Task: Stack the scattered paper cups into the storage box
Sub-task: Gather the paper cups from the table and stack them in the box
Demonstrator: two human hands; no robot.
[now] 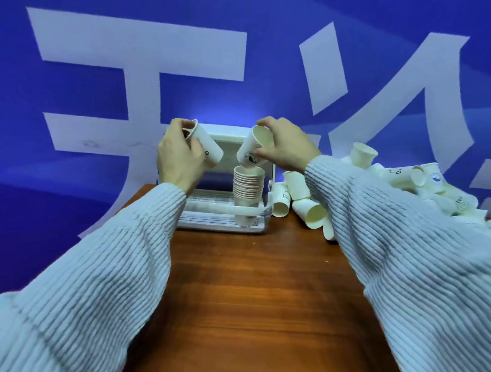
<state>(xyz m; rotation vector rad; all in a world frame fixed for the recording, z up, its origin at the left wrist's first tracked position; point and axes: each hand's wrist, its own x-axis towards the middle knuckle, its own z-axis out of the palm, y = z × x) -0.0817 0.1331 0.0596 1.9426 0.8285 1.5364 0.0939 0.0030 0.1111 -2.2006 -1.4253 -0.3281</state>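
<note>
Paper cups, light and probably crushable, suit rim pinches: each hand, left hand and right hand, clamps one at twelve o'clock above the stack.

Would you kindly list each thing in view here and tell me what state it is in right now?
Left hand: holds a paper cup aloft.
Left cup: tilted, base toward the box.
Right hand: pinches a second cup by its rim.
Right cup: tilted, base down, above the stack.
Cup stack: nested, upright, in the storage box.
Storage box: lid open.
Loose cups: heaped on the table, mostly tipped over.
</note>
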